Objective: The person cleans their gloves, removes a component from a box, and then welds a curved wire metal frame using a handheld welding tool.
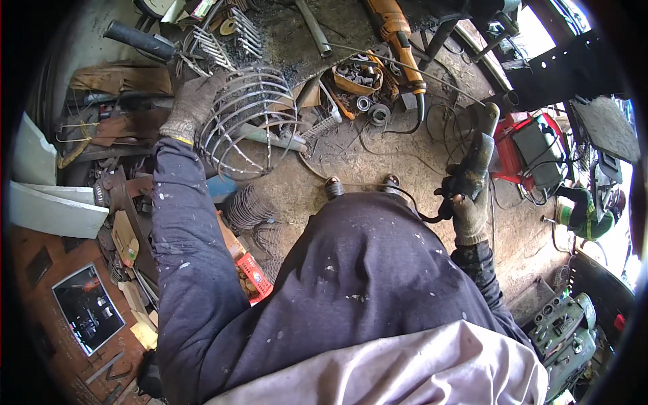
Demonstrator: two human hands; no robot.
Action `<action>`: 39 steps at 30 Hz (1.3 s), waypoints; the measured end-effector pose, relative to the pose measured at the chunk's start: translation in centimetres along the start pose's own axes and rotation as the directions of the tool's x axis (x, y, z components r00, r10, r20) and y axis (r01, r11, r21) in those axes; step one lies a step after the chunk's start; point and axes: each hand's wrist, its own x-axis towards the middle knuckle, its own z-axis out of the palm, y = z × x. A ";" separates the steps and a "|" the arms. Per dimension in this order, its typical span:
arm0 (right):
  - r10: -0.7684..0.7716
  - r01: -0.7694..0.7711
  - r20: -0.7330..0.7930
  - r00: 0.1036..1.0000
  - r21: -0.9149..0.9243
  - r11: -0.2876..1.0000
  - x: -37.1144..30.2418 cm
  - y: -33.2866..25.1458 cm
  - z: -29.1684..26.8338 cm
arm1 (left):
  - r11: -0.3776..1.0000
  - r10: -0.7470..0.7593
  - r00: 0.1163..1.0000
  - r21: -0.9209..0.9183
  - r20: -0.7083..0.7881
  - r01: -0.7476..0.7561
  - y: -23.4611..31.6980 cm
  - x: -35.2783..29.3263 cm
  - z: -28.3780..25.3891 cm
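Observation:
My left hand (194, 106), in a dirty knit glove, grips the edge of a round wire cage (268, 121) of curved, pale metal rods, holding it up over the workbench's near edge. My right hand (470, 217), gloved too, is closed round a dark welding electrode holder (476, 160) out to the right. From its upper end a long thin rod (405, 68) slants left toward the bench. A dark cable hangs from beside the right hand. The left fingertips are partly hidden behind the cage's rods.
An orange power tool (398, 34) and a tray of small metal parts (356, 75) lie ahead. On the right stands a red-framed machine (530, 148). Coiled wire springs (250, 209) and a red box (254, 278) are near my left elbow. Loose cables cross the floor.

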 end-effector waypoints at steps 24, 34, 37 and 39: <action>0.000 -0.007 -0.054 0.999 -0.133 0.991 -2.5 0.4 3.8 | 0.997 0.051 0.999 0.058 0.009 -0.052 1.5 -0.6 0.8; -0.003 -0.004 -0.050 0.999 -0.133 0.991 -2.3 0.0 3.0 | 0.984 0.053 0.998 0.170 0.033 -0.058 0.9 0.5 1.0; -0.016 0.009 -0.056 0.998 -0.122 0.992 -2.1 -0.1 2.6 | 0.989 0.008 1.000 0.147 0.019 -0.011 2.9 1.1 1.6; 0.015 -0.016 -0.088 0.996 -0.015 1.000 -2.0 -0.1 2.1 | 0.979 0.019 1.000 0.205 0.014 -0.021 5.0 0.5 1.8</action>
